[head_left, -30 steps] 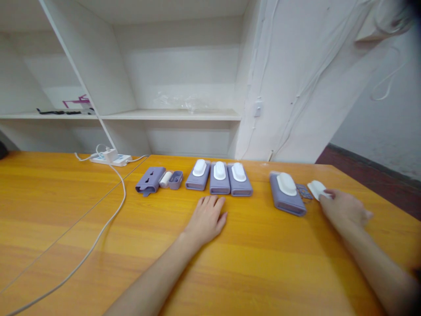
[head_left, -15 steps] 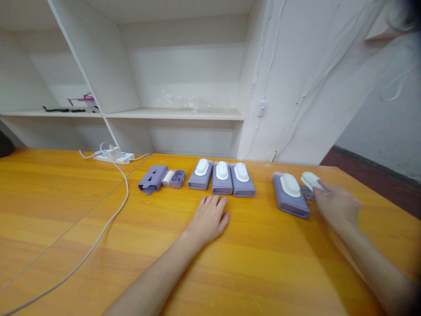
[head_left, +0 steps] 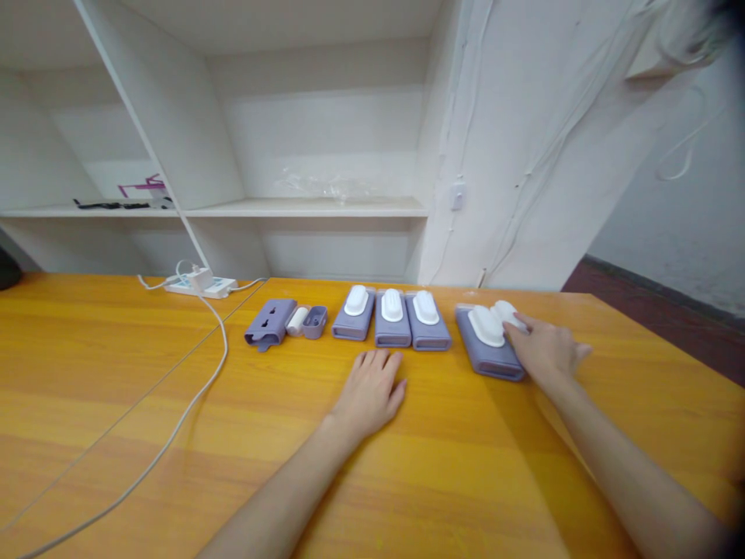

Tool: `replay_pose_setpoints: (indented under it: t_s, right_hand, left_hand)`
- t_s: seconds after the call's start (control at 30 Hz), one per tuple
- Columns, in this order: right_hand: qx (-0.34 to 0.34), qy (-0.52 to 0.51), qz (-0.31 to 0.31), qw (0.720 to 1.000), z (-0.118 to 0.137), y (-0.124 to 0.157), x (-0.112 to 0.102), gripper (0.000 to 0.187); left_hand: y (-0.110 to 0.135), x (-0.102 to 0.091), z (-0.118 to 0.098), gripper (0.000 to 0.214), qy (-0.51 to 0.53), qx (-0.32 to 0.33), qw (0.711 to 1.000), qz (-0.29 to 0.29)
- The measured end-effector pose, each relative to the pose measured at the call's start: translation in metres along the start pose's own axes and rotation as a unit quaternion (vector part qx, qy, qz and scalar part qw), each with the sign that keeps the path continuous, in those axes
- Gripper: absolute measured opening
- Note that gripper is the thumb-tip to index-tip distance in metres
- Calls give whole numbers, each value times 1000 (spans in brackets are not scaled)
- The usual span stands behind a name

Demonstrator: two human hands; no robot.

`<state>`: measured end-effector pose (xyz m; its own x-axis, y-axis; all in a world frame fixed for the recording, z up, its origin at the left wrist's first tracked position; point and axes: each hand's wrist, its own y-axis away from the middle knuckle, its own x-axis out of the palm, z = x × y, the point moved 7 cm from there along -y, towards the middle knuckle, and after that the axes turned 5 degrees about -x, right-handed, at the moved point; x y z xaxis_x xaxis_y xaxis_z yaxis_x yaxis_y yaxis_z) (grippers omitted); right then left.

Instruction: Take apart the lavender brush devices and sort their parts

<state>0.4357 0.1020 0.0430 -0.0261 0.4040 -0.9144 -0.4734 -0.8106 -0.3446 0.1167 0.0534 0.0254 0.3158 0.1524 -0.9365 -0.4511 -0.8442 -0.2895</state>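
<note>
the right hand (head_left: 544, 349) pinches a white piece (head_left: 508, 314), thumb and fingers drawn narrow around its right end. the piece is at the far right side of a single purple case (head_left: 494, 365), which lies on the right part of the surface (head_left: 419, 466) with its slotted end toward the near side. a rounded white cap (head_left: 486, 326) sits on the upper face of that case; the held piece is just to the right of it, and i cannot tell whether the two touch. the right forearm reaches in from the near right corner

the left hand (head_left: 369, 392) rests palm down near the middle of the surface, fingers slightly bent and a little apart, holding nothing. its fingertips lie just on the near side of a row of three purple cases (head_left: 393, 335), set side by side, each bearing a white oval cap of its own. to the left of the row are a small purple cup (head_left: 315, 322), a white cylinder (head_left: 297, 321) and a purple sleeve (head_left: 271, 322) with dark cutouts, close together

farther left, a white power strip (head_left: 224, 288) carries a plug (head_left: 201, 279), and a pale cable (head_left: 223, 365) curves to the near left edge. on the far side stands a white shelf (head_left: 308, 207) with crumpled clear plastic (head_left: 326, 186) on it
</note>
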Motion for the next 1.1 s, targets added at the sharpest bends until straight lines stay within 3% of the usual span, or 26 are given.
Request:
replay_pose_setpoints:
  t_s: [0.1,0.33,0.47,0.57,0.67,0.83,1.0,1.1]
  right_hand:
    - [-20,18,18,999,-5,-4,4,48]
    - [-68,96,-11,993,-3,-3,11,38]
    - [-90,111,-19,990,2,-2,4,37]
    - [-80,69,-45,993,9,6,-11,49]
    - [-94,3,-17,995,28,23,-17,62]
    - [-118,50,14,992,59,56,-12,77]
    - [-35,13,66,997,43,54,-2,90]
    - [-24,3,80,996,32,59,-2,90]
  left_hand:
    - [0,0,-1,35,1,1,1000,0]
    - [0,0,-1,36,-4,-3,1000,3]
    - [0,0,-1,35,-2,-2,1000,1]
    - [0,-1,-1,35,0,2,1000,-1]
    - [0,0,-1,35,-1,-1,1000,1]
    - [0,0,-1,35,-1,-3,1000,0]
    - [0,-1,-1,34,1,1,1000,-8]
    - [0,-1,-1,34,4,0,1000,-9]
